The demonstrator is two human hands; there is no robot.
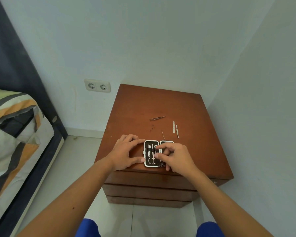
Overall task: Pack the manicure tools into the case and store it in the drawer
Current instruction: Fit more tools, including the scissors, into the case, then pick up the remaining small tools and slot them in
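My left hand [125, 152] spread open, thumb and forefinger bracing the open case [152, 153] at the nightstand's [186, 108] front edge, my right hand [175, 157] pinching a tool inside, clippers and scissors [153, 160] already strapped in, tweezers [157, 118] and two files [175, 129] loose behind.

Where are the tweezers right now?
The tweezers lie loose on the wooden nightstand, near its middle, beyond the open case and left of two other loose tools.
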